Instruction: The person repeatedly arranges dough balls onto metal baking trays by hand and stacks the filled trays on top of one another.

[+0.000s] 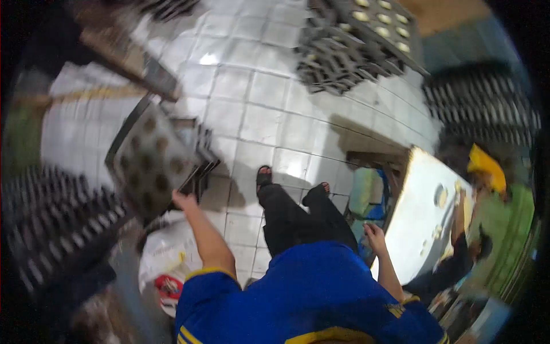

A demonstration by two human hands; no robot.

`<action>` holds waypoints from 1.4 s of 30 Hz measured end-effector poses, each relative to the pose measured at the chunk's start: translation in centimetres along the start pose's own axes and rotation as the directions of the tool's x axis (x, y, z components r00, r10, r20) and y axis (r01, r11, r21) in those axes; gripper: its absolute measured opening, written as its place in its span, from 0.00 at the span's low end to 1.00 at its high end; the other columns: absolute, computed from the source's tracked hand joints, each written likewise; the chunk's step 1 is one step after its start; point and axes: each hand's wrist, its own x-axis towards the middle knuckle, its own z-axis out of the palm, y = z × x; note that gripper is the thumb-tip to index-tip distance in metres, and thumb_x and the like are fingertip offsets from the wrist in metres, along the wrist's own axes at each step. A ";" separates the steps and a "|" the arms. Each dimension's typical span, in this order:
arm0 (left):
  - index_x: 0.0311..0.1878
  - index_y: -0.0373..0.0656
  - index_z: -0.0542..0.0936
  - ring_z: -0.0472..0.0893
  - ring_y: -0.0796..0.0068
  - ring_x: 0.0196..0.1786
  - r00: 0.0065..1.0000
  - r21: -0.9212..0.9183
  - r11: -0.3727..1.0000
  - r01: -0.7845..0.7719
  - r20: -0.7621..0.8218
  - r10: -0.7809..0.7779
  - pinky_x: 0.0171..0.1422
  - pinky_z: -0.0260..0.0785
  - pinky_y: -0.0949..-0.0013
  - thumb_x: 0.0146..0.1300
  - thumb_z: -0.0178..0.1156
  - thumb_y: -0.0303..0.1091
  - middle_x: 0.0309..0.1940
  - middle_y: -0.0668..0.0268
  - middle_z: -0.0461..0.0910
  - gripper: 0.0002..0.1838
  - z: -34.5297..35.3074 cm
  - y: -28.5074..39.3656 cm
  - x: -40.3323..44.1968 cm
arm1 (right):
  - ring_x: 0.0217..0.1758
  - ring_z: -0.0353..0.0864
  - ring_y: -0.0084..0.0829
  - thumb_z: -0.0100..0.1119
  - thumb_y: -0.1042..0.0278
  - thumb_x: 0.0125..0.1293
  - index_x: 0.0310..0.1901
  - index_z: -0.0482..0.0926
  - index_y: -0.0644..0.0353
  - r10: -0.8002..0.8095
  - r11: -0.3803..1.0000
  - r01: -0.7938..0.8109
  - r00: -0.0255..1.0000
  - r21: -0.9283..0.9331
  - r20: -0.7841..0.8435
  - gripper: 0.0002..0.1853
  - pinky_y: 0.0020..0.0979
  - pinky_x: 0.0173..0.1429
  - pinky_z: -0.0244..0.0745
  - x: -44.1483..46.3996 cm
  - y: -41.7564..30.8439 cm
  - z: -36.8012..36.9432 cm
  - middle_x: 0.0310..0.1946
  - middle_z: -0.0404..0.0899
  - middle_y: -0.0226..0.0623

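Observation:
On the left, a dark metal baking tray (150, 155) with rows of round hollows lies tilted over a stack of similar trays. My left hand (184, 200) has its fingers closed on the tray's near corner. Across from it, my right hand (375, 238) hangs beside the white tabletop (413, 198), with its fingers curled together. Whether anything small is between those fingers is hidden by blur.
Stacks of dark trays stand at far left (57, 223), at the back (344, 63) and at right (481, 103). A back tray (384, 20) holds pale round pieces. Another person's arm (460, 221) reaches onto the tabletop. A white sack (166, 252) sits near my left elbow.

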 end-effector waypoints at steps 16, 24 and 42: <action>0.48 0.41 0.80 0.81 0.60 0.51 0.493 0.400 0.900 -0.172 0.826 -0.273 0.59 0.77 0.50 0.68 0.63 0.45 0.49 0.61 0.79 0.17 24.2 11.2 -18.8 | 0.51 0.83 0.24 0.53 0.38 0.83 0.66 0.83 0.62 -0.079 0.461 0.260 0.964 0.848 -0.253 0.32 0.29 0.58 0.76 3.0 -1.6 -9.8 0.53 0.88 0.30; 0.63 0.35 0.76 0.82 0.68 0.45 0.104 0.560 0.666 -0.492 0.798 -0.594 0.58 0.76 0.61 0.59 0.63 0.27 0.39 0.65 0.83 0.26 61.5 -0.4 -52.3 | 0.67 0.78 0.31 0.51 0.26 0.79 0.82 0.66 0.58 -0.240 -0.105 0.375 0.889 0.921 -0.389 0.46 0.35 0.71 0.73 -1.3 10.9 -23.2 0.69 0.79 0.34; 0.54 0.26 0.84 0.84 0.37 0.56 -0.629 -0.371 0.529 -0.763 0.239 -0.740 0.64 0.77 0.48 0.58 0.58 0.33 0.52 0.31 0.83 0.24 54.0 -52.7 -93.9 | 0.64 0.78 0.40 0.57 0.33 0.80 0.76 0.69 0.64 0.724 0.225 0.106 0.648 0.969 -0.239 0.42 0.45 0.70 0.74 0.5 56.9 -18.2 0.60 0.80 0.46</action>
